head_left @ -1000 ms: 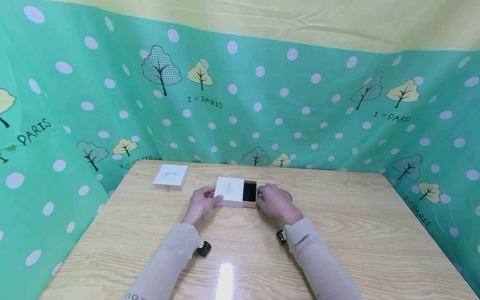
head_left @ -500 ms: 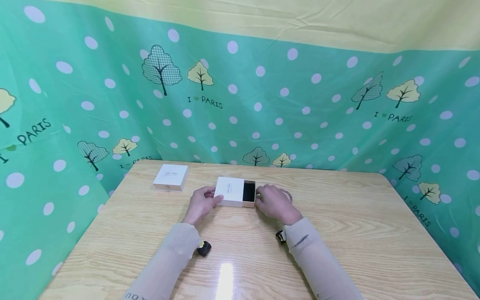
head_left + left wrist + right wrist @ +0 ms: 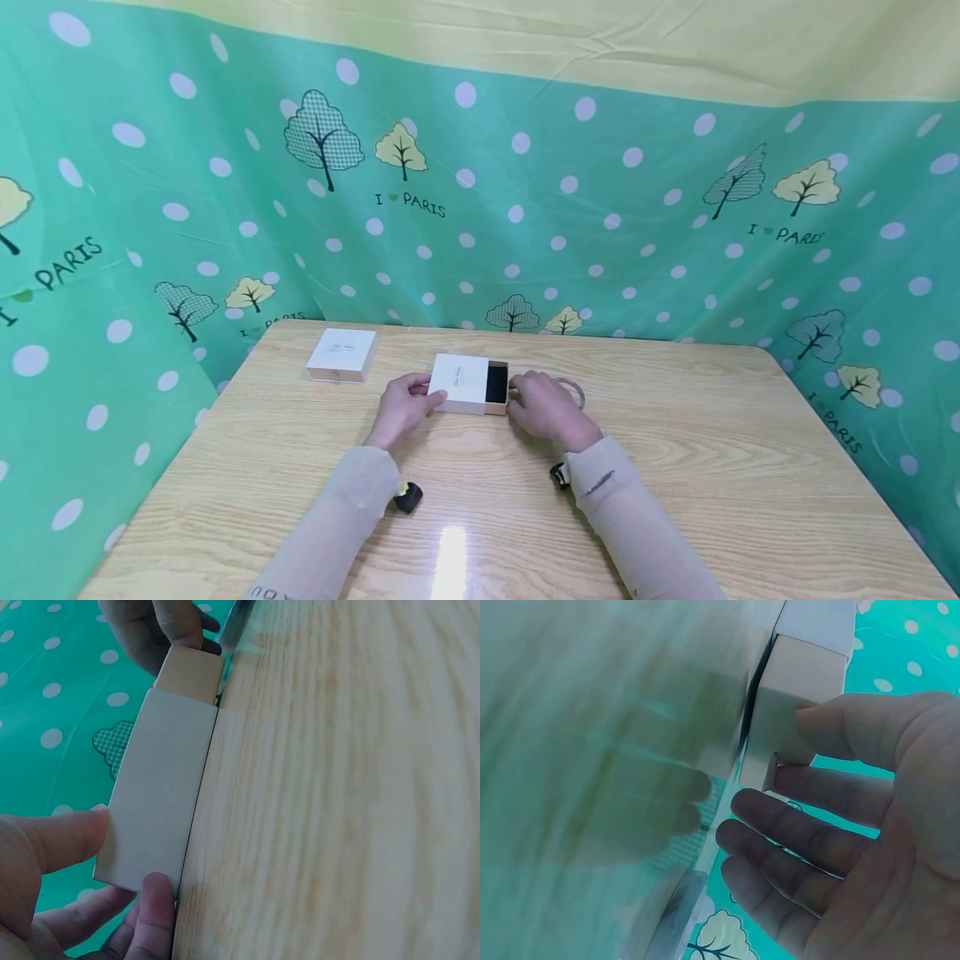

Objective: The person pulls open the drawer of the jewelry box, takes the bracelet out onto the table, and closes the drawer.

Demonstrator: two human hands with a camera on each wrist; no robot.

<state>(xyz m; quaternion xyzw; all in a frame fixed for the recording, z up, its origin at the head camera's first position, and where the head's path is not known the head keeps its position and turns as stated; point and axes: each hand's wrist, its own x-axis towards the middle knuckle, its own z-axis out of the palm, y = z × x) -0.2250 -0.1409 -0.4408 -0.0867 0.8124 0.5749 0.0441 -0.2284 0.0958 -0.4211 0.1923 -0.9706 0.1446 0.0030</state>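
A white drawer-style gift box [image 3: 459, 383] with fine print lies near the middle of the table. Its tan drawer [image 3: 795, 697] with a black inside sticks partly out of the right end of the sleeve. My left hand [image 3: 401, 408] grips the sleeve's left end, with the thumb [image 3: 71, 838] on the near side and fingers round the end. At the drawer's right end my right hand [image 3: 549, 408] presses with thumb and index finger, beside a small pull tab [image 3: 772, 772]. The other fingers are loosely bent. Just behind that hand lies a pinkish see-through ring [image 3: 579, 390], partly hidden.
A second, closed white box [image 3: 342, 353] stands at the back left of the wooden table [image 3: 675, 467]. A green patterned curtain [image 3: 525, 208] hangs behind the table and along both sides. Wrist cameras [image 3: 408, 497] are strapped at both cuffs.
The drawer has slid a little to the left into the sleeve, and my right hand has moved left with it. More of the ring shows. My left hand has stayed still.
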